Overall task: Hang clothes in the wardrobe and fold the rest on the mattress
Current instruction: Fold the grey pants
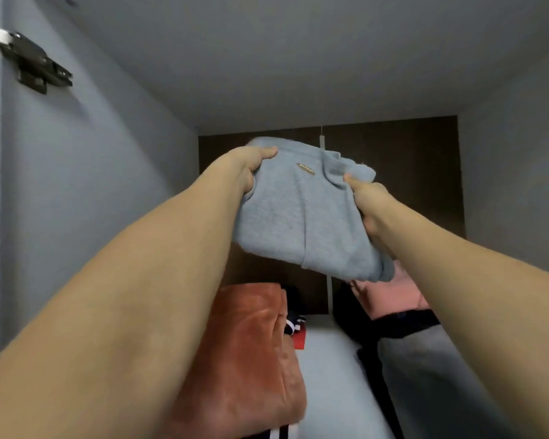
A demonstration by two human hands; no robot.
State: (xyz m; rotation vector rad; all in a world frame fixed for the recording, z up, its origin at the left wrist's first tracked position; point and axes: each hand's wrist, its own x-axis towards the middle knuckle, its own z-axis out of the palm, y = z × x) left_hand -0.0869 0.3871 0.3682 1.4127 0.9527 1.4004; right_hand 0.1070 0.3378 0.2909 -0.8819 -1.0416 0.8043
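While your left hand (251, 167) and right hand (366, 201) grip the folded grey garment (298, 217) by its sides, thumbs on top, it hangs above the orange pile (251, 343).

Matt grey fleece garment (301, 217) (small metallic label (305, 168))

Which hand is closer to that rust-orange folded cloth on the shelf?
Left. The left hand grips the grey garment above the rust-orange cloth; the right hand grips its other side, farther right.
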